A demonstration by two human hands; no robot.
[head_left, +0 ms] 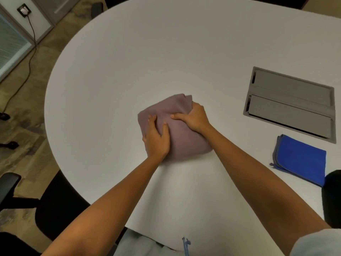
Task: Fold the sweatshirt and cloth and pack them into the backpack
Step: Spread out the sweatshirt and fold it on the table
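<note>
item: sweatshirt (pixel 177 126), mauve, folded into a compact thick bundle, lying near the middle of the white oval table (pixel 147 52). left hand (pixel 156 137): laid flat on the bundle's near-left part, fingers straight and slightly spread, pressing down, gripping nothing. right hand (pixel 193 117): on the far-right upper edge of the bundle, thumb stretched across the top, fingers curled over the edge and bunching the fabric, so it grips the sweatshirt. item: cloth (pixel 302 159), blue with a grey border, folded flat, lying at the right of the table, well apart from the sweatshirt and just near of the grey cable hatch (pixel 291 104) set into the tabletop. item: backpack, not identifiable; a dark shape (pixel 332 198) cut off at the right edge, touching or just beside the cloth, may be it, but this cannot be told. also present: black office chair (pixel 55 204) at lower left, wall socket with cable (pixel 24 10) at upper left. condition: folding appears done or nearly done for both fabrics; packing not begun. risks, as judgement: the bundle is thick and springy, and may open when the pressing hand lifts; lifting by the bunched edge alone could let the layers drop out and undo the fold; a one-sided grip may drag it askew across the smooth table.
</note>
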